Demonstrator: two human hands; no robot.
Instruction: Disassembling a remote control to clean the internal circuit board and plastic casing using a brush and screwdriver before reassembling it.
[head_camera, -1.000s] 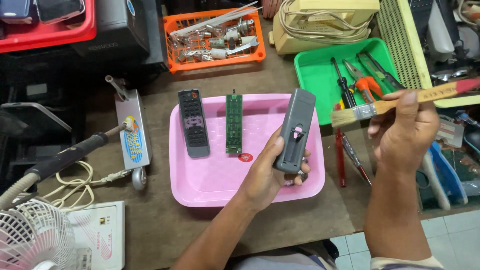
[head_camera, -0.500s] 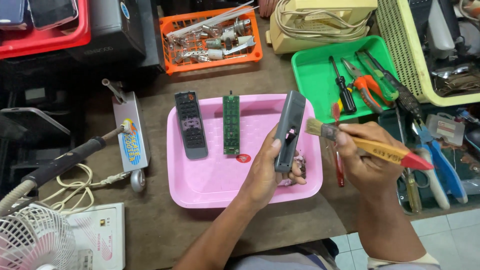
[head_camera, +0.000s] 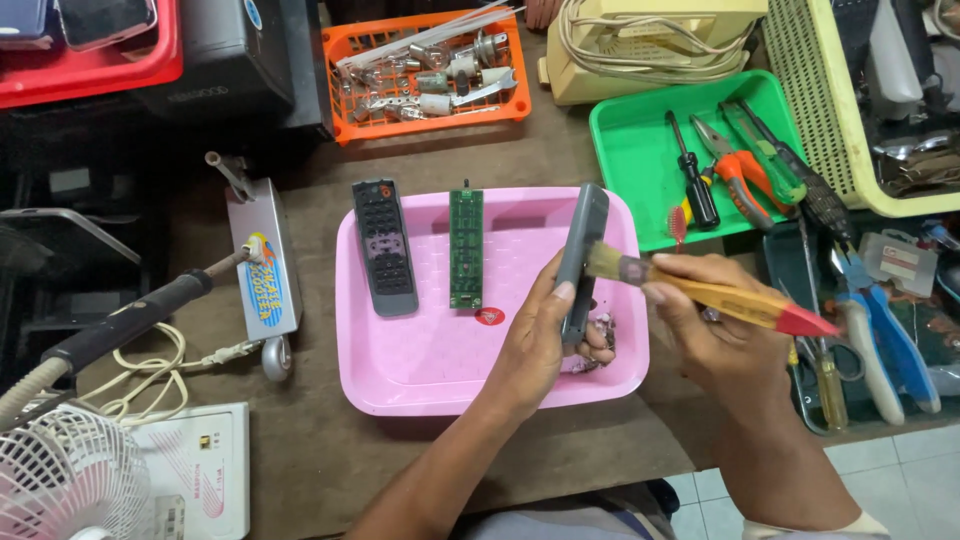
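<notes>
My left hand (head_camera: 540, 345) grips a grey remote-control shell (head_camera: 580, 255), held on edge over the right side of a pink tray (head_camera: 400, 375). My right hand (head_camera: 700, 330) holds a small paintbrush (head_camera: 700, 288) with a yellow and red handle; its bristles touch the shell's upper part. In the tray lie a dark remote front with a keypad (head_camera: 385, 248) at the left and a green circuit board (head_camera: 466, 248) in the middle. A small red piece (head_camera: 490, 316) sits below the board.
A green tray (head_camera: 625, 150) with a screwdriver and pliers lies to the right. An orange basket (head_camera: 430, 70) of metal parts stands at the back. A soldering iron (head_camera: 130, 320) on its stand and a white fan (head_camera: 60, 480) sit at the left. Blue-handled scissors (head_camera: 880, 330) lie far right.
My right hand brought the brush down from a raised position at the right and moved it left, so its bristles now touch the grey shell. My left hand kept holding the shell.
</notes>
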